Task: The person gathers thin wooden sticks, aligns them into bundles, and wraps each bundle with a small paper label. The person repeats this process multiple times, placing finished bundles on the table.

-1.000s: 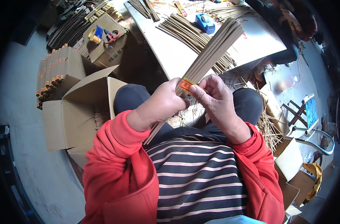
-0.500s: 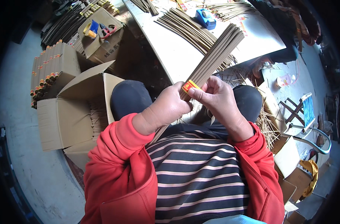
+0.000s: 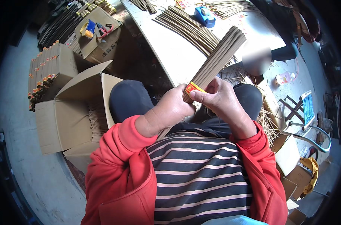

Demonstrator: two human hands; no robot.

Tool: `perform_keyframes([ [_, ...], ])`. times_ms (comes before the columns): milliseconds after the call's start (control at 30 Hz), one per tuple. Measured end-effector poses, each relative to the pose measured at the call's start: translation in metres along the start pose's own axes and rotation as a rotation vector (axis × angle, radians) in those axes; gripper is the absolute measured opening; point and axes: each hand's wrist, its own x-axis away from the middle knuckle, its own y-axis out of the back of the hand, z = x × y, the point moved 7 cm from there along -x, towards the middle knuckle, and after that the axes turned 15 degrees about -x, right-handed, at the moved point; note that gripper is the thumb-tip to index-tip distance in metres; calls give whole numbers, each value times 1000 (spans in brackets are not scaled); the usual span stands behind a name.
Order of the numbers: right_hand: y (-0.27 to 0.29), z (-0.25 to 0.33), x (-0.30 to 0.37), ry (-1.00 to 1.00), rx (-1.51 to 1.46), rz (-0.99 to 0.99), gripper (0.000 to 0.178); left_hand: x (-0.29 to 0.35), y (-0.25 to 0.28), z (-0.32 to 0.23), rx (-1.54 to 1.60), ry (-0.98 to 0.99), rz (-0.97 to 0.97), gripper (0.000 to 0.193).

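Observation:
A bundle of brown incense sticks (image 3: 220,56) slants up and to the right in front of my lap. My left hand (image 3: 174,104) is closed around its lower part, and the thin stick ends come out below that hand. A red and yellow paper label (image 3: 193,88) lies across the bundle just above my left fingers. My right hand (image 3: 223,98) pinches this label, its thumb pressed on the front and its fingers curled partly out of sight behind the bundle. The label's far end is hidden.
Loose incense sticks (image 3: 187,32) and a blue tape dispenser (image 3: 205,17) lie on the white table (image 3: 155,42). An opened cardboard box (image 3: 71,125) holds sticks at my left. Labelled bundles (image 3: 45,71) are stacked beyond it. Red-handled scissors (image 3: 105,30) lie on another carton. A folding stool (image 3: 303,112) stands right.
Both hands stay on the bundle. My right thumb still presses the label, and its yellow edge now stretches further right toward the right fingers. The whole view has shifted slightly.

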Motion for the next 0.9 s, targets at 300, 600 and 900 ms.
perform_keyframes([
  [300, 5, 9, 1, -88, 34, 1, 46, 1, -8, -7, 147, 5, 141, 39],
  [600, 15, 11, 1, 39, -8, 41, 44, 2, -14, -16, 258, -107, 228, 37],
  [900, 18, 14, 2, 67, -40, 60, 44, -6, -19, -9, 264, -145, 235, 52],
])
